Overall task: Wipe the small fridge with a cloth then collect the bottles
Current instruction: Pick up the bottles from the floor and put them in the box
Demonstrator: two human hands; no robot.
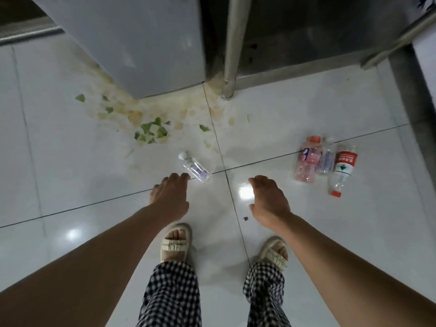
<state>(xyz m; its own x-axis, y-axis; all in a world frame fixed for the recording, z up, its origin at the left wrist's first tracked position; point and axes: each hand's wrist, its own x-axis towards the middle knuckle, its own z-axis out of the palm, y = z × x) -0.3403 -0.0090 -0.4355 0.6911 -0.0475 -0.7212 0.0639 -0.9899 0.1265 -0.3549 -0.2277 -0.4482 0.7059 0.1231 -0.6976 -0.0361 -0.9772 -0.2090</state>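
Looking straight down from head height, the view takes in a glossy white tiled floor (70,175) with dark grout lines. Both bare arms reach forward and down. The left hand (168,197) hangs with its fingers loosely extended, their tips just beside the base end of a small clear bottle (194,166); whether they touch it is hard to tell, and they do not wrap around it. That bottle lies on its side, white cap pointing away and to the left, with a pale purple label.

The right hand (269,199) hovers palm down, fingers relaxed and slightly curved, holding nothing.

Further right, well apart from both hands, three more bottles lie together on the floor: a pink-labelled bottle (306,161) with an orange cap, a clear bottle (326,159) touching its side, and a red-labelled bottle (343,168) whose red cap points toward the person.

At the top, the grey small fridge (146,43) stands on the floor, with a metal table leg (232,48) just to its right. Yellowish stains and green leaf scraps (152,132) spread across the tiles in front of the fridge.

Below the hands are two feet in cream sandals (175,243) and black-and-white checked trousers (172,293).
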